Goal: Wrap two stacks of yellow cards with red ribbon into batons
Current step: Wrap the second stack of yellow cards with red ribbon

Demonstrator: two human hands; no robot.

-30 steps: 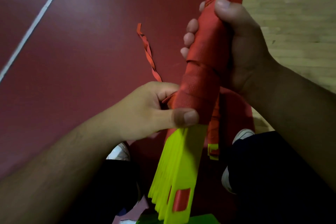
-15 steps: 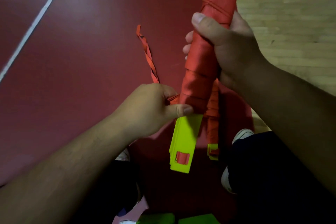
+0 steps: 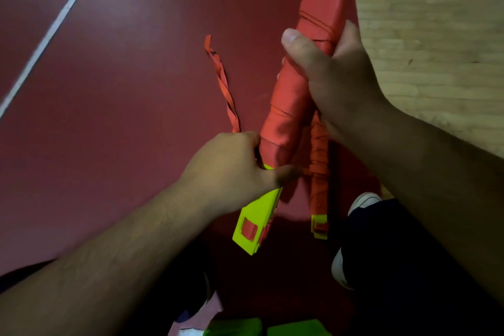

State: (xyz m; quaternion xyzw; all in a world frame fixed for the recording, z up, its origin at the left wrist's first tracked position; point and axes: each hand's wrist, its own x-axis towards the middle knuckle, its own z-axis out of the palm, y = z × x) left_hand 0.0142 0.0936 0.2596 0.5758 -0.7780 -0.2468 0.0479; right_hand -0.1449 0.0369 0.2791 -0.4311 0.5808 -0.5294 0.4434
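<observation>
A thin white line (image 3: 54, 22) crosses the dark red floor mat (image 3: 122, 117) at the far left. Nearer the middle, a loose twisted strip of red ribbon (image 3: 223, 84) lies on the mat, its lower end hidden behind the left hand (image 3: 234, 172). That hand's fingers curl round the lower end of the long baton wrapped in red ribbon (image 3: 321, 22), with the thumb pressed across the edge of the wrap. Bare yellow card ends (image 3: 256, 224) stick out below it. The baton slants up to the top edge, held off the floor. Just to its right is a slimmer red-wrapped baton (image 3: 319, 172), yellow at its tip. The right hand (image 3: 332, 76) clasps the long baton at its middle, thumb over the front. Pale wooden floor (image 3: 436, 35) fills the right.
</observation>
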